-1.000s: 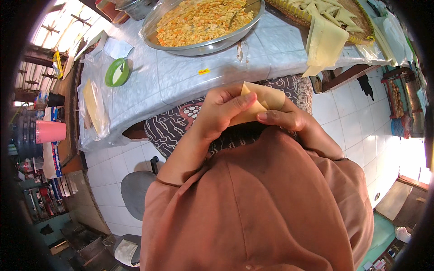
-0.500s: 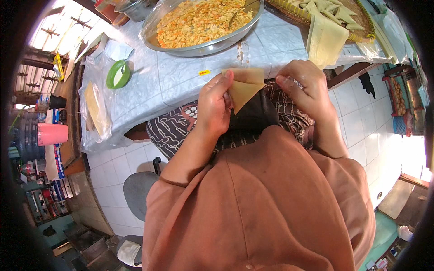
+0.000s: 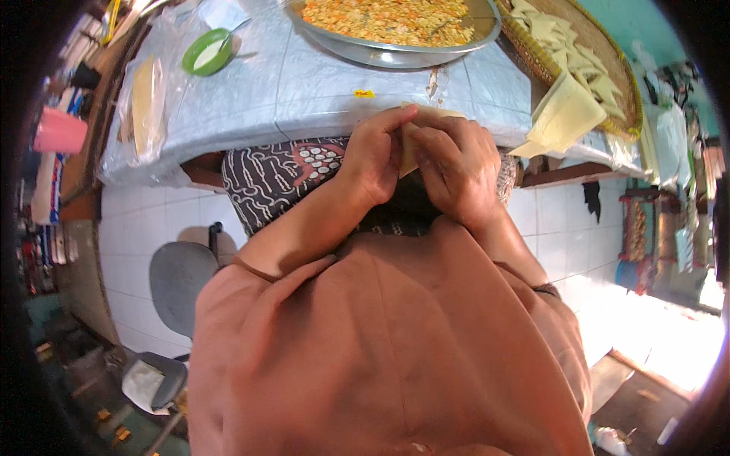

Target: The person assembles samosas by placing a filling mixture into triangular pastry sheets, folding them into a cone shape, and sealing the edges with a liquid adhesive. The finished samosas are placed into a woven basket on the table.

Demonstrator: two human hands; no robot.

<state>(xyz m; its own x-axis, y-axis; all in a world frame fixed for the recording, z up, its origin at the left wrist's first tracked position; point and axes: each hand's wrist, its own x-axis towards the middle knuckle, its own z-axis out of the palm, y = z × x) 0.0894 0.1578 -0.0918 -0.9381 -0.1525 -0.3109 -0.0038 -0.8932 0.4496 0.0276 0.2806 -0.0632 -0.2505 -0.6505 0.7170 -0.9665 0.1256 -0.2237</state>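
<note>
Near the table's front edge, a pale yellow pastry wrapper (image 3: 409,152) is held between both hands, much of it hidden behind the fingers. My left hand (image 3: 372,156) grips its left side, thumb on top. Bent over its right part, the fingers of my right hand (image 3: 461,163) press on the sheet. Beyond them stands a wide metal basin (image 3: 380,58) of crumbly yellow-orange filling (image 3: 388,17). To the right, a woven tray (image 3: 525,55) carries several folded triangular pastries (image 3: 566,45), and a stack of flat wrappers (image 3: 570,114) lies at its near edge.
On the left of the plastic-covered table (image 3: 304,91) sit a green bowl (image 3: 199,64) of white paste and wrappers in a plastic bag (image 3: 144,110). A grey chair (image 3: 182,285) stands on the tiled floor at left. A pink container (image 3: 59,131) is farther left.
My right hand has moved left from beside the wrapper onto it. The wrapper's hanging corner is now mostly covered by fingers. The whole view has shifted.
</note>
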